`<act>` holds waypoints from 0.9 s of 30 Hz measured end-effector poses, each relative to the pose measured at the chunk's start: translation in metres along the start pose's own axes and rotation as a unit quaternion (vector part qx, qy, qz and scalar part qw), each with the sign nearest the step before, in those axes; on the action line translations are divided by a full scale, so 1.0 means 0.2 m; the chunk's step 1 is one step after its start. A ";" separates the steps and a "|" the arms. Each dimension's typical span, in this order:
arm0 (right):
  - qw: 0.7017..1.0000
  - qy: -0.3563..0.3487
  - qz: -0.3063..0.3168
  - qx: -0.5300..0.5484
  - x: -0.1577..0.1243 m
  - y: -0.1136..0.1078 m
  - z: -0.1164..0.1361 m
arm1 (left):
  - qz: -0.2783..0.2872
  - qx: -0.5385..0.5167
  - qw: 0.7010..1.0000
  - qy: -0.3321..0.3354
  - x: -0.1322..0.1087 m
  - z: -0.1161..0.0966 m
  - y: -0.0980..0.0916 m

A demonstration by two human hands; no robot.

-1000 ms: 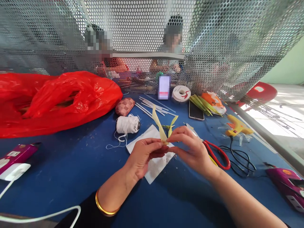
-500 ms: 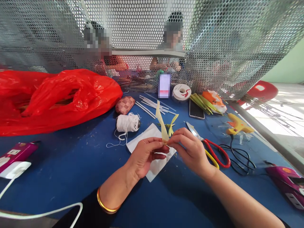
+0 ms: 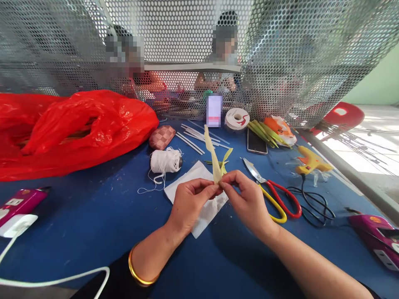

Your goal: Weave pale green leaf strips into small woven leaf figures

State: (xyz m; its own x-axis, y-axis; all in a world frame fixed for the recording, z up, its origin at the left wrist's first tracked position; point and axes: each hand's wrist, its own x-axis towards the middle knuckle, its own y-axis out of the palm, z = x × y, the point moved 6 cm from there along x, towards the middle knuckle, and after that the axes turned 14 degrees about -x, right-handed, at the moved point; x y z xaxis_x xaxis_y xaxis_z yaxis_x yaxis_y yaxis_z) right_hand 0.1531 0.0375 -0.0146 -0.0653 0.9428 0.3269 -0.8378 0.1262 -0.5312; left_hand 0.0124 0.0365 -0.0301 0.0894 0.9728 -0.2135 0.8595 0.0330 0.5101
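Observation:
A pale yellow, leaf-like strip stands upright between my hands above the table. My left hand pinches its lower end between thumb and fingers. From the other side, my right hand grips the same end, its fingertips meeting those of the left. The fingers hide the very bottom of the strip. Under my hands lies a white paper sheet. Just behind the strip is a small yellow-green leafy piece. Scissors with one red and one yellow handle lie beside my right hand.
White thread spool, thin white sticks and a checkered pouch lie left of centre. A red plastic bag spreads at left. Ribbon roll, phone, green leaves and yellow glue gun are right. Perforated screen stands behind.
Both hands have shifted their fingers at the strip's lower end. The left fingers are now curled in more, and the strip sits slightly higher. The camera view has moved slightly.

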 end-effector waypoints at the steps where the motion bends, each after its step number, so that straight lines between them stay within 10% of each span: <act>1: 1.000 0.000 -0.008 -0.007 0.00 0.00 0.01 | -0.002 0.017 1.000 0.002 0.00 0.00 0.00; 9: 1.000 0.014 -0.008 0.019 -0.01 0.00 0.01 | -0.030 0.025 0.999 -0.008 0.01 0.00 -0.01; 18: 0.984 -0.171 -0.018 -0.034 0.00 -0.05 0.11 | -0.003 -0.069 0.992 -0.106 0.01 0.04 -0.02; 27: 0.978 -0.189 -0.033 -0.084 0.00 -0.05 0.12 | -0.002 -0.054 0.993 -0.107 0.00 0.04 -0.02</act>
State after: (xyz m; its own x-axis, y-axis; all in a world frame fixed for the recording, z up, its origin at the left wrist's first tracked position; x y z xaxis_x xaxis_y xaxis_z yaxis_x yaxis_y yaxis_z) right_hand 0.1494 0.0289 0.0092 -0.2370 0.7536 0.6131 -0.7476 0.2616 -0.6105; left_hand 0.0122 0.0346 -0.0384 0.2009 0.9021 -0.3818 0.8023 0.0722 0.5925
